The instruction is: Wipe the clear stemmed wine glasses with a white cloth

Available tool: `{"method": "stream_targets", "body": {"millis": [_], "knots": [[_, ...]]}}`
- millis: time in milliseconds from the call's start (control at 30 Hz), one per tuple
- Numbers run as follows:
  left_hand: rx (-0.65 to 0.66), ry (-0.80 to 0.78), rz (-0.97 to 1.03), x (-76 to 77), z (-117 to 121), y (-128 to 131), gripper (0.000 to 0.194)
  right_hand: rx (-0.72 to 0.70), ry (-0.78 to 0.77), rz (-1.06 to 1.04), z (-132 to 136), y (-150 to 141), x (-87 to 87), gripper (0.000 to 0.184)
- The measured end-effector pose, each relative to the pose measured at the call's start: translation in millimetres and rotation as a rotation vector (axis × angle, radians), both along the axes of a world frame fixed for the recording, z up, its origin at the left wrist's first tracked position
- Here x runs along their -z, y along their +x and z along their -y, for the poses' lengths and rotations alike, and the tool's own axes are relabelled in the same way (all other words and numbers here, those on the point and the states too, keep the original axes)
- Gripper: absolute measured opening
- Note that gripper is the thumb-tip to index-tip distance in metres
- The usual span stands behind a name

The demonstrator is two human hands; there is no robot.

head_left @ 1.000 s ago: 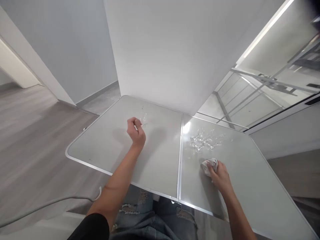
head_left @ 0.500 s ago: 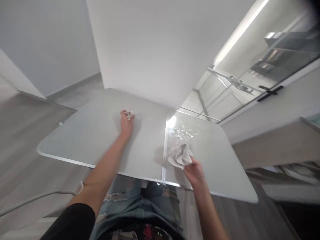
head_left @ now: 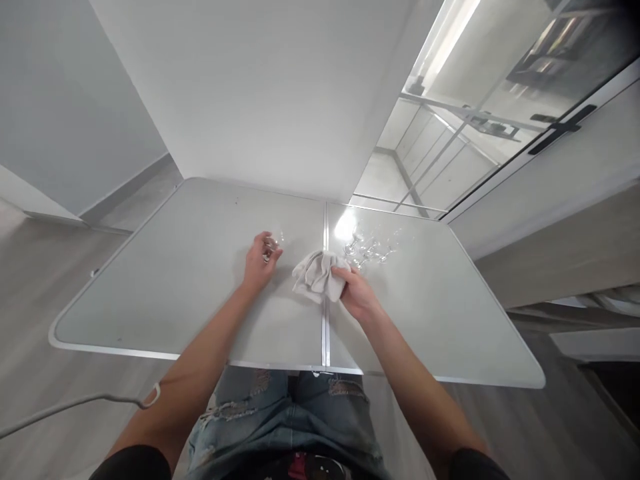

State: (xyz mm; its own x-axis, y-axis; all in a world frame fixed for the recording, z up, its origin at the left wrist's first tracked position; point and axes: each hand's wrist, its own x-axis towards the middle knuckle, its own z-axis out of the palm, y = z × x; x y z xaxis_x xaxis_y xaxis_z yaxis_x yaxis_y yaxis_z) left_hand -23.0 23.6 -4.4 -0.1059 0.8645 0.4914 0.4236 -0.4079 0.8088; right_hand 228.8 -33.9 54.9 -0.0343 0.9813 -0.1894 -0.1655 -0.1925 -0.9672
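My left hand (head_left: 259, 268) is closed around a small clear glass (head_left: 274, 241) above the left half of the table; its exact shape is hard to make out. My right hand (head_left: 358, 292) pinches a crumpled white cloth (head_left: 316, 276) over the table's middle seam, a short way right of the glass and apart from it. Just beyond the right hand, several clear, shiny pieces like small glasses (head_left: 371, 251) stand or lie close together on the right half.
The pale folding table (head_left: 200, 227) has a metal rim and a metal centre seam (head_left: 325, 340). A white wall panel (head_left: 260, 100) rises at its far edge. Back right is a glass partition (head_left: 440, 147). A white cable (head_left: 75, 403) hangs by my left forearm.
My right hand has brought the cloth left and farther up the table, onto the seam. My left hand, still with the glass, is slightly nearer the cloth. The view has shifted.
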Motion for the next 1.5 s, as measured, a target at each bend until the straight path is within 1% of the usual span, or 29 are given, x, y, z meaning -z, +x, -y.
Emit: {"method": "stream_targets", "body": {"millis": [100, 133, 167, 200, 300, 400, 467, 567, 633, 700, 767, 833, 900, 967, 1033, 1067, 1133, 1167, 1233, 1300, 1400, 1467, 1500], "knots": [[0.057, 0.012, -0.099, -0.4, 3.8, 2.0, 0.044, 0.297, 0.251, 0.351, -23.9, -6.2, -4.7, 0.028], [0.077, 0.02, -0.137, -0.1, 5.0, 3.0, 0.045, 0.363, 0.321, 0.461, -29.1, -8.8, -4.9, 0.029], [0.099, 0.025, -0.182, 0.2, 6.1, 4.1, 0.046, 0.388, 0.374, 0.544, -32.4, -12.0, -3.9, 0.031], [0.124, 0.024, -0.235, 0.7, 7.1, 5.3, 0.047, 0.374, 0.414, 0.592, -33.8, -15.8, -1.9, 0.033], [0.112, 0.047, -0.349, 2.4, 8.6, 7.8, 0.047, 0.243, 0.49, 0.585, -30.2, -28.1, 8.4, 0.034], [0.1, 0.1, -0.42, 2.6, 8.4, 8.1, 0.043, 0.123, 0.463, 0.515, -26.2, -32.7, 17.8, 0.03], [0.106, 0.125, -0.475, 1.7, 8.8, 8.2, 0.042, 0.018, 0.442, 0.459, -28.0, -28.3, 20.3, 0.027], [0.173, 0.113, -0.589, -0.3, 10.6, 9.1, 0.041, -0.193, 0.414, 0.337, -34.4, -15.6, 18.9, 0.024], [0.236, 0.095, -0.642, -1.5, 11.1, 9.2, 0.04, -0.31, 0.35, 0.256, -37.3, -8.1, 16.0, 0.023], [0.262, 0.093, -0.65, -2.5, 10.3, 8.6, 0.04, -0.381, 0.297, 0.194, -37.9, -3.1, 12.8, 0.023], [0.249, 0.116, -0.617, -3.3, 8.8, 7.5, 0.041, -0.41, 0.302, 0.152, -37.3, 0.2, 10.9, 0.019], [0.239, 0.143, -0.558, -4.2, 8.0, 6.5, 0.043, -0.413, 0.391, 0.173, -37.2, 3.2, 11.7, 0.015], [0.255, 0.137, -0.477, -5.9, 9.0, 5.8, 0.045, -0.451, 0.553, 0.294, -39.2, 6.8, 15.4, 0.014], [0.293, 0.07, -0.384, -8.4, 11.5, 5.2, 0.045, -0.514, 0.749, 0.467, -43.4, 10.5, 20.8, 0.02], [0.325, -0.035, -0.293, -10.8, 14.1, 4.6, 0.045, -0.58, 0.916, 0.596, -48.7, 13.2, 26.0, 0.026], [0.334, -0.087, -0.253, -11.5, 15.0, 4.4, 0.046, -0.6, 0.972, 0.629, -51.0, 13.8, 28.0, 0.028], [0.337, -0.155, -0.195, -11.0, 15.8, 4.3, 0.048, -0.62, 1.012, 0.63, -53.3, 13.8, 29.9, 0.03], [0.336, -0.162, -0.183, -9.7, 15.5, 4.4, 0.049, -0.616, 0.995, 0.603, -53.0, 13.1, 29.8, 0.03], [0.336, -0.105, -0.208, -5.6, 13.8, 4.5, 0.047, -0.593, 0.878, 0.501, -49.9, 10.8, 28.1, 0.028], [0.32, 0.031, -0.301, -0.8, 10.2, 3.8, 0.044, -0.544, 0.661, 0.337, -45.2, 7.1, 25.9, 0.025], [0.244, 0.255, -0.48, 3.5, 1.7, 1.1, 0.04, -0.384, 0.262, 0.012, -40.5, 0.1, 25.8, 0.022], [0.201, 0.335, -0.58, 3.5, -3.9, -1.2, 0.039, -0.265, 0.052, -0.187, -40.1, -4.6, 28.5, 0.024], [0.196, 0.35, -0.621, 3.0, -5.9, -2.2, 0.039, -0.223, -0.023, -0.26, -40.3, -6.8, 30.3, 0.025]]}}
